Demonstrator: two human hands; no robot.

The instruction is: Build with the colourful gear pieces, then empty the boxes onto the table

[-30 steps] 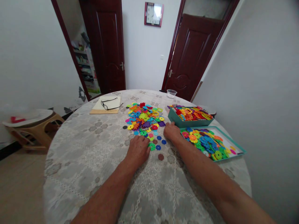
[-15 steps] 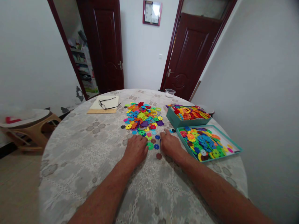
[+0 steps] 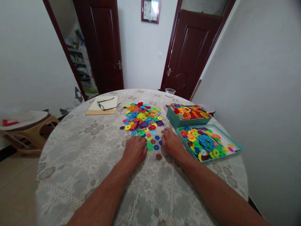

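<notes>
**A:** Where are the hands?

**B:** Both are palm-down on the counter (image 3: 82, 163), at the near edge of the pile (image 3: 142, 117) of coloured discs. The left hand (image 3: 135, 150) lies flat, fingers side by side, holding nothing I can see. The right hand (image 3: 171, 142) has its fingertips curled under. Whether they pinch a disc, I cannot tell.

**A:** What lies between them?

**B:** Five or six loose discs. The green disc (image 3: 149, 146) lies just right of the left hand's fingertips, so that hand is nearer. A blue disc (image 3: 156, 147) sits beside it, toward the right hand. Both are round, with no long axis.

**A:** Other counts?

**B:** One teal box (image 3: 188, 123) and one teal tray (image 3: 223, 154), both holding pieces, right of the right hand. One pair of glasses (image 3: 107, 103) on one notebook (image 3: 92, 108), far left. One cup (image 3: 169, 92), far.
</notes>
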